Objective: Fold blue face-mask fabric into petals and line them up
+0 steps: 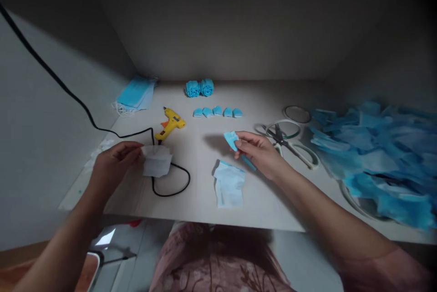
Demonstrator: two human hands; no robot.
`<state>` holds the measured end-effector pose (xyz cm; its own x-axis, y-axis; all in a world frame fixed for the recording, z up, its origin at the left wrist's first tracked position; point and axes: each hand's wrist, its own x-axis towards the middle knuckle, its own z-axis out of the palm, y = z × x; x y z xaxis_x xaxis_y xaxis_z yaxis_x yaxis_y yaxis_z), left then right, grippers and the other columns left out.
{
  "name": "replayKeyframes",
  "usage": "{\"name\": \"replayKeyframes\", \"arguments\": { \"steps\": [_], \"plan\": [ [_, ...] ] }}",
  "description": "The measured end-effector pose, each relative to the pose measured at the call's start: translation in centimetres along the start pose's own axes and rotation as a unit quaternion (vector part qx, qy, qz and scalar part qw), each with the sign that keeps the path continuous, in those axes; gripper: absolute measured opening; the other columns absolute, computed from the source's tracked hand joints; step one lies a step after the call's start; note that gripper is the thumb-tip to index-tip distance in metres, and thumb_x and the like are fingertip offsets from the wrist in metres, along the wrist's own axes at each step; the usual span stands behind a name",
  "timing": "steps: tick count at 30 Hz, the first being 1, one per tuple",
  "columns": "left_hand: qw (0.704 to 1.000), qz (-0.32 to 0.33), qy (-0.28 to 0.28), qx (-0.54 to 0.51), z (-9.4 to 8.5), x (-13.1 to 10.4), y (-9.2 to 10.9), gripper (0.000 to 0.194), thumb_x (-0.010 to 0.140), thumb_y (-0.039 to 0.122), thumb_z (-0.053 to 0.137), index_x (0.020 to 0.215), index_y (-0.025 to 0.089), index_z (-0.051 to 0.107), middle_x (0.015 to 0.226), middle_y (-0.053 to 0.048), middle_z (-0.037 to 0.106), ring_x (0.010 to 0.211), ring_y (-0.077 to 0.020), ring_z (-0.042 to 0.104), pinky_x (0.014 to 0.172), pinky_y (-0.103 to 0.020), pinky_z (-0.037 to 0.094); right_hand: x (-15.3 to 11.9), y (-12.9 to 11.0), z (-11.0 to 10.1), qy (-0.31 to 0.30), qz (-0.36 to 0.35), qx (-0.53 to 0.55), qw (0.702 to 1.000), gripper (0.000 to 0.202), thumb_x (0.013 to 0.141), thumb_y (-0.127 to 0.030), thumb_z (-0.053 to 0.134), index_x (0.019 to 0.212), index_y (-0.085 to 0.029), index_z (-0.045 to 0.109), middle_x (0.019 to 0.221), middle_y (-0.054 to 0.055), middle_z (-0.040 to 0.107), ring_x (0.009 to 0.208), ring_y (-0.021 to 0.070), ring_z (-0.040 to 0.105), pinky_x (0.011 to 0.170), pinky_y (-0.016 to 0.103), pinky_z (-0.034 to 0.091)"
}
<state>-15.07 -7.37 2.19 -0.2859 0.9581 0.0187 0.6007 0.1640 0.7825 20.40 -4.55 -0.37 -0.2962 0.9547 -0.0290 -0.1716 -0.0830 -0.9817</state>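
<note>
Between thumb and fingers, my left hand (118, 160) pinches a thin white fabric piece (157, 162), which hangs over a black cord. My right hand (257, 151) is closed on a small folded blue fabric piece (231, 140), held above the table. A narrow blue item (248, 163) shows just below that hand; whether it is held or lies on the table, I cannot tell. Pale blue fabric pieces (230, 185) lie flat between my hands. Beyond them, several folded blue petal-shaped pieces (217, 110) stand in a row, with two blue fabric roses (200, 88) behind.
A yellow glue gun (170, 124) lies at centre left, its black cord (177, 195) looping toward me. Face masks (136, 94) are stacked at the back left. Scissors (290, 146) and tape rolls (297, 114) sit right of my right hand, beside a large blue fabric heap (385, 146).
</note>
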Motion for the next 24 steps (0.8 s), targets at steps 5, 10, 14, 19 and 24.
{"name": "replayKeyframes", "arguments": {
  "steps": [5,10,14,19,24],
  "plan": [
    [0.990,0.012,-0.044,-0.132,1.9,-1.2,2.2,0.023,0.071,0.031,0.067,0.090,0.017,0.068,0.066,0.000,0.064,0.061,-0.0132,0.057,0.061,-0.024,0.048,0.6,0.0,0.0,0.010,-0.016,0.002,1.000,0.021,0.079,-0.034,0.072,0.097,-0.023,0.075,0.075,0.000,0.062,0.062,0.0108,0.055,0.064,0.028,0.047],
    [0.966,0.057,-0.124,-0.221,3.8,-1.7,4.8,0.012,0.077,0.027,0.064,0.082,0.016,0.067,0.071,-0.002,0.066,0.060,-0.0114,0.057,0.059,-0.024,0.046,0.6,-1.7,0.5,0.016,-0.022,-0.009,1.000,0.021,0.076,-0.035,0.074,0.094,-0.025,0.075,0.076,0.000,0.063,0.065,0.0112,0.057,0.068,0.029,0.048],
    [0.950,0.086,-0.148,-0.260,4.4,-1.4,5.7,0.010,0.080,0.024,0.061,0.084,0.017,0.066,0.072,-0.001,0.065,0.060,-0.0112,0.056,0.058,-0.024,0.045,0.7,-3.3,1.2,-0.025,-0.031,-0.048,0.998,0.023,0.077,-0.035,0.073,0.097,-0.024,0.075,0.076,0.001,0.065,0.069,0.0125,0.057,0.074,0.031,0.047],
    [0.967,0.132,-0.070,-0.208,3.8,-1.3,6.0,0.012,0.082,0.024,0.059,0.086,0.018,0.068,0.083,-0.003,0.066,0.070,-0.0125,0.056,0.062,-0.024,0.044,1.1,-3.9,1.8,-0.029,-0.047,-0.054,0.997,0.029,0.076,-0.040,0.072,0.100,-0.023,0.075,0.080,0.003,0.065,0.072,0.0149,0.056,0.073,0.032,0.047],
    [0.970,0.164,-0.077,-0.163,4.3,-2.0,7.1,0.022,0.085,0.034,0.058,0.098,0.019,0.069,0.106,-0.005,0.067,0.084,-0.0152,0.059,0.071,-0.025,0.046,1.3,-3.0,1.9,-0.054,-0.061,-0.092,0.992,0.032,0.081,-0.036,0.068,0.111,-0.024,0.070,0.080,0.001,0.063,0.072,0.0130,0.055,0.071,0.029,0.045]
  ]
}}
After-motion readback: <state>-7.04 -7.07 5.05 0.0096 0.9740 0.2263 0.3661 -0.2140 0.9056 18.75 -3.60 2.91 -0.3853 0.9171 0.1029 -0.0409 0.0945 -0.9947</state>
